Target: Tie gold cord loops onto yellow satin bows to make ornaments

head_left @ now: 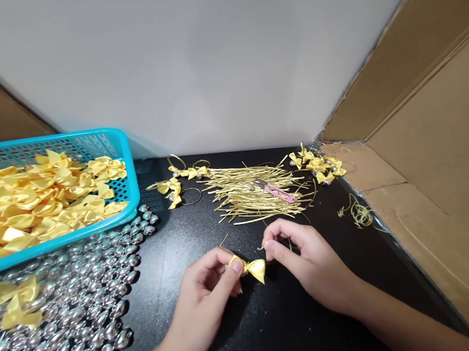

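Between thumb and fingers, my left hand (pixel 212 285) pinches a yellow satin ribbon bow (pixel 256 269) above the black table. A thin strand sticks up behind those fingers. Just to the right, my right hand (pixel 303 258) is closed in a pinch on the end of a thin gold cord (pixel 262 247); most of the cord is hidden by the fingers. The two hands are a little apart. Beyond them lies a pile of gold twist ties (pixel 241 197), with pink thread snips (pixel 278 191) resting on top.
A turquoise basket (pixel 133 177) of yellow bows stands at the left. Many silver beads (pixel 84 316) spread before it, with loose bows (pixel 15 302) on them. Finished-looking bows with beads (pixel 319 165) lie back right, others (pixel 173 189) back left. Tangled thread (pixel 360 213) lies near the cardboard wall (pixel 442 113).
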The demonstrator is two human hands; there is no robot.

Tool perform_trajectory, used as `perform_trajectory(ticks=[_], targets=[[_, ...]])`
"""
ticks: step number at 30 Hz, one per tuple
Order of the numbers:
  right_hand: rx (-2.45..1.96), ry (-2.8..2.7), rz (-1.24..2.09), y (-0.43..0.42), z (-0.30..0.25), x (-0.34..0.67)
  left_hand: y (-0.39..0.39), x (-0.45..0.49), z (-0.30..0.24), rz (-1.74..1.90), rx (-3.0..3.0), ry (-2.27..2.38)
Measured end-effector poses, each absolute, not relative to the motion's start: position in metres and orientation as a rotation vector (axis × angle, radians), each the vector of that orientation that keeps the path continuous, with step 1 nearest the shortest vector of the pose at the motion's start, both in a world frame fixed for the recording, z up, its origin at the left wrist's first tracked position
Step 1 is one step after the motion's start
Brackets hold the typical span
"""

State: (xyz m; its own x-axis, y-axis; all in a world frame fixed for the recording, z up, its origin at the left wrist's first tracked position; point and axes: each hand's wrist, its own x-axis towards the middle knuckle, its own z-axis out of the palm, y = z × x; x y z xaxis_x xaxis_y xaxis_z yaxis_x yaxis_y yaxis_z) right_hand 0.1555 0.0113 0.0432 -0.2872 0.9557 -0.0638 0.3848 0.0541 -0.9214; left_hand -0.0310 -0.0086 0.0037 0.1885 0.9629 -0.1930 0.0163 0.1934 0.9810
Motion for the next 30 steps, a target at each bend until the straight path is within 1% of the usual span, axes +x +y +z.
perform_trajectory(ticks=[3,6,8,10,13,15,18,25,30], targets=[[-1.39,-1.86,0.973,0.02,0.039,0.165,-0.009,-0.031,0.005,0.928,1.144,1.152],[-1.552,-2.071,0.551,0.033,0.034,0.177,-0.009,-0.03,0.005,0.952,1.174,1.13],[-1.623,-2.142,0.434,0.037,0.032,0.181,-0.008,-0.03,0.004,0.96,1.19,1.122],[-1.541,-2.16,0.526,0.036,0.034,0.18,-0.008,-0.029,0.003,0.949,1.192,1.134],[-1.279,-2.174,0.795,0.025,0.04,0.17,-0.009,-0.029,0.002,0.94,1.203,1.144],[-1.185,-2.216,0.909,0.018,0.043,0.162,-0.01,-0.029,0.002,0.942,1.226,1.132],[-1.153,-2.266,0.937,0.012,0.044,0.156,-0.012,-0.03,0.0,0.931,1.269,1.114],[-1.174,-2.248,0.865,0.011,0.039,0.154,-0.013,-0.028,-0.003,0.872,1.373,1.103],[-1.27,-1.964,1.059,0.011,0.035,0.15,-0.013,-0.028,-0.002,0.902,1.376,1.109]])
